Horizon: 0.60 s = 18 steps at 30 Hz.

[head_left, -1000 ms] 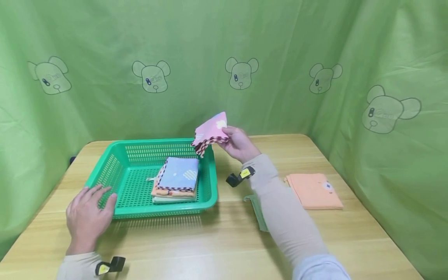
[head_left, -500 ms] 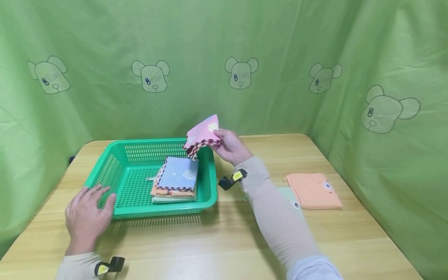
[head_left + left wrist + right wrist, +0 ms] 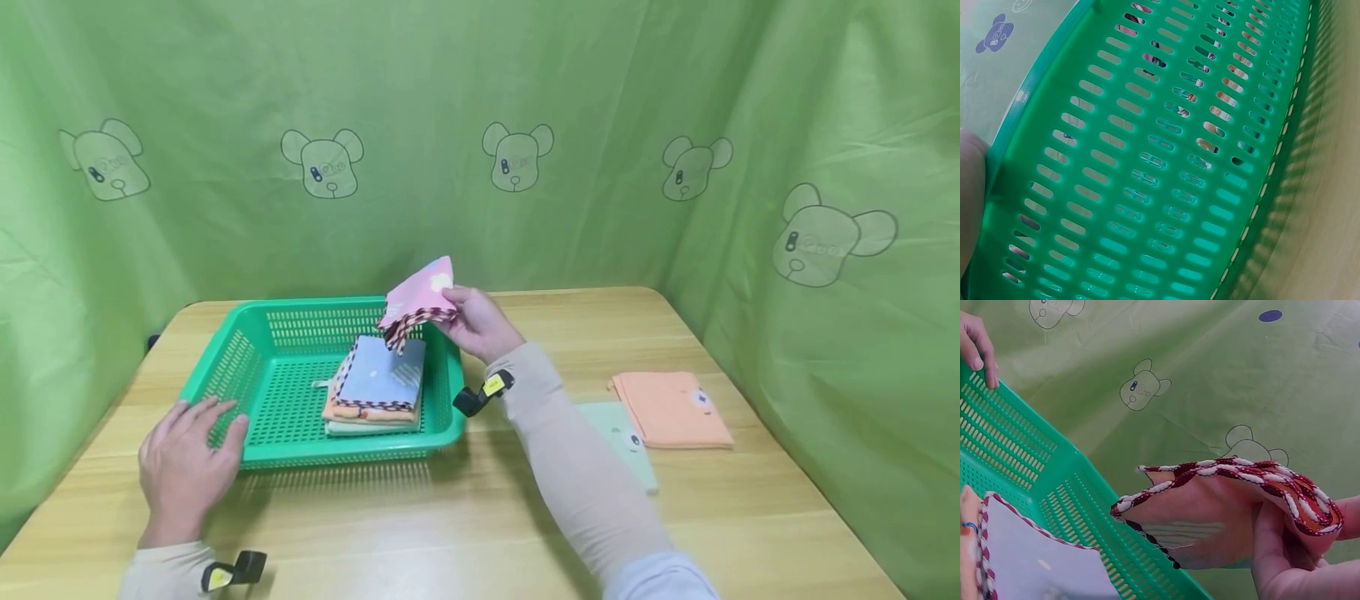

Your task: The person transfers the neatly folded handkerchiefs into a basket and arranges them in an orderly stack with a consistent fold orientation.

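The pink folded cloth (image 3: 420,296) is in the right hand (image 3: 480,321), pinched at its near right corner with the thumb on top and fingers beneath. It juts out to the hand's left, its red-and-white stitched edges sagging, over the right part of the green plastic basket (image 3: 337,454).

The right forearm reaches in diagonally from the lower right. Compared with a second ago, this hand and its cloth have shifted left and slightly down, and the sleeve uncovers more of the pale green cloth (image 3: 626,450) on the bench (image 3: 450,542).

Below and left of the right hand, inside the basket, is a stack: blue folded cloth (image 3: 381,371) on top, orange and pale green ones under it.

The left hand (image 3: 187,462) has stayed at the basket's near left corner, fingers spread and resting over the rim. To the right of the right hand, well apart, an orange folded cloth (image 3: 671,408) lies beside the pale green one.
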### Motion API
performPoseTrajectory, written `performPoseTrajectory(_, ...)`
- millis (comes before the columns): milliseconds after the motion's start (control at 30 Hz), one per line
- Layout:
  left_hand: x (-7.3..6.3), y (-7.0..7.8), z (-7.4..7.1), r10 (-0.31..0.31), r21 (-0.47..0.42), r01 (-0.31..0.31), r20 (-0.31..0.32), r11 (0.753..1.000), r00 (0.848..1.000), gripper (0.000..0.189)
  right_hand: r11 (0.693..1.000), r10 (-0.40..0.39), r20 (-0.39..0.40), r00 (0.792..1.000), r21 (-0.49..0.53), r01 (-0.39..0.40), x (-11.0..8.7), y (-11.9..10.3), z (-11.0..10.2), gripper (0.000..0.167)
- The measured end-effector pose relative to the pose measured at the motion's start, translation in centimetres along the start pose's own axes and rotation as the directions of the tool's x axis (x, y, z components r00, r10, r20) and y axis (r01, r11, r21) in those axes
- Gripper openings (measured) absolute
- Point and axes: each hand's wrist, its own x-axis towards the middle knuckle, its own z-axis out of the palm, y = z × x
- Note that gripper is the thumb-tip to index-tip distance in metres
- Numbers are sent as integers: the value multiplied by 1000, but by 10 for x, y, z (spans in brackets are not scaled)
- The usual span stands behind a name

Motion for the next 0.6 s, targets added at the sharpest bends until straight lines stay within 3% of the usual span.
performPoseTrajectory(600, 0, -1, 2, 4, -9, -4, -15, 1000, 1000, 42, 999, 33, -36, 999, 17, -33, 8, 25, 8, 42)
